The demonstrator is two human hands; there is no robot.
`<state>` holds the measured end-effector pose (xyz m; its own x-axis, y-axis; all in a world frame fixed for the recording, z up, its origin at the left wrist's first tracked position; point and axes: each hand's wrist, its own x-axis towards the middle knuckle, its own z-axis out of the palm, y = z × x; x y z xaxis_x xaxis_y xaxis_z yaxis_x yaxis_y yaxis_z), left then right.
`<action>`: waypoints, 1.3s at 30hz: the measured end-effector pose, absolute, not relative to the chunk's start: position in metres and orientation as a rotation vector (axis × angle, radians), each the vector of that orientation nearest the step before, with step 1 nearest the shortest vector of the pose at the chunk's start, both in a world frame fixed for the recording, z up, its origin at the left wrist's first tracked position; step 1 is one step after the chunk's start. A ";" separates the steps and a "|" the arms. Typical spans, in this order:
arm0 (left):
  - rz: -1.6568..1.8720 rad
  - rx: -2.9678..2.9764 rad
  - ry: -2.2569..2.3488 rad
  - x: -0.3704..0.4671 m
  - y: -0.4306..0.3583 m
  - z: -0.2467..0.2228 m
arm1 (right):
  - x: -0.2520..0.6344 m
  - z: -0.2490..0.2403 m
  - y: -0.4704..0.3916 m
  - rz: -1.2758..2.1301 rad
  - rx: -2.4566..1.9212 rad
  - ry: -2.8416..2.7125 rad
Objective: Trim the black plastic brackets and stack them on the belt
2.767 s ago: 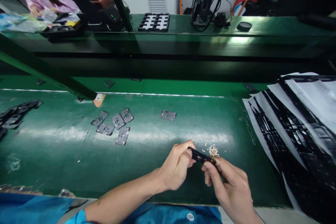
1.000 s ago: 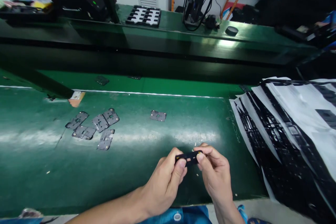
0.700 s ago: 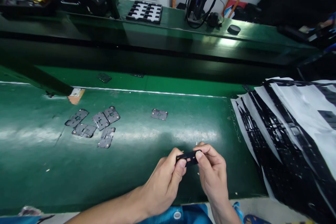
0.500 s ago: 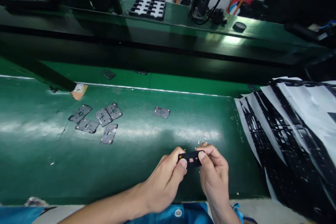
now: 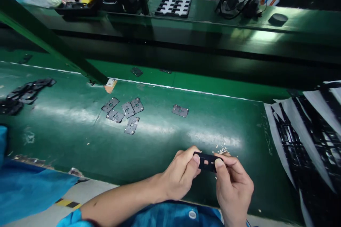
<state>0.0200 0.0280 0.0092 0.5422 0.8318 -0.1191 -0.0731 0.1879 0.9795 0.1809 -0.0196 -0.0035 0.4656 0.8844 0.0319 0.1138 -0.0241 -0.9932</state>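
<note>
Between my two hands is a small flat black plastic plate [image 5: 207,166] with cut-out windows, held above the green bench. My left hand [image 5: 183,172] pinches its left end, thumb on the upper face. At the right end, my right hand [image 5: 233,181] grips it with thumb and curled fingers. Small pale scraps [image 5: 223,150] lie on the bench just beyond my right hand. A single similar dark plate [image 5: 180,110] rests farther out, and several more plates [image 5: 129,110] lie in a loose group to its left.
Black parts with white sheets [image 5: 306,138] are stacked at the right. A green post [image 5: 87,69] meets the bench at left, near a dark pile of parts [image 5: 25,94]. On the raised shelf stands a black tray [image 5: 173,6]. Blue cloth [image 5: 32,191] shows at lower left.
The view has swung left, so the bench things appear farther right and the dark pile at left shows. Both hands still hold the black plate, now tilted slightly differently.
</note>
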 end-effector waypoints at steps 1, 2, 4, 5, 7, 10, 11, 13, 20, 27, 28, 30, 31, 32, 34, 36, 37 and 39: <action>0.722 1.240 0.785 0.019 0.028 0.010 | 0.181 -0.004 -0.019 0.776 -1.486 -0.932; 0.707 1.253 0.796 0.018 0.028 0.010 | 0.180 -0.004 -0.019 0.767 -1.491 -0.941; 0.691 1.251 0.815 0.017 0.029 0.011 | 0.178 -0.004 -0.020 0.728 -1.492 -0.968; 0.696 1.236 0.821 0.017 0.029 0.011 | 0.177 -0.005 -0.021 0.708 -1.486 -0.987; 0.715 1.190 0.836 0.019 0.029 0.011 | 0.175 -0.006 -0.024 0.670 -1.466 -1.020; 0.722 1.128 0.863 0.021 0.029 0.009 | 0.174 -0.008 -0.027 0.634 -1.457 -1.041; 0.724 1.112 0.863 0.021 0.028 0.008 | 0.174 -0.008 -0.027 0.630 -1.459 -1.041; 0.725 1.090 0.833 0.020 0.026 0.005 | 0.175 -0.007 -0.027 0.642 -1.468 -1.034; 0.716 1.057 0.739 0.016 0.023 0.001 | 0.174 -0.005 -0.024 0.673 -1.492 -0.994; 0.758 1.069 0.802 0.021 0.024 0.002 | 0.173 -0.002 -0.023 0.676 -1.506 -1.005; 0.760 1.086 0.811 0.021 0.024 0.001 | 0.173 -0.002 -0.024 0.677 -1.509 -1.005; 0.762 1.117 0.825 0.021 0.023 0.000 | 0.173 -0.004 -0.025 0.680 -1.514 -1.004; 0.766 1.126 0.832 0.021 0.023 -0.001 | 0.174 -0.005 -0.026 0.683 -1.511 -1.010; 0.770 1.131 0.840 0.021 0.023 -0.001 | 0.174 -0.006 -0.027 0.683 -1.507 -1.017; 0.779 1.129 0.854 0.022 0.022 -0.002 | 0.173 -0.008 -0.028 0.683 -1.499 -1.028; 0.779 1.118 0.874 0.022 0.023 -0.001 | 0.172 -0.010 -0.029 0.677 -1.492 -1.031; 0.776 1.113 0.884 0.022 0.023 -0.001 | 0.172 -0.011 -0.030 0.674 -1.491 -1.034; 0.777 1.106 0.894 0.022 0.023 0.001 | 0.173 -0.013 -0.033 0.656 -1.479 -1.068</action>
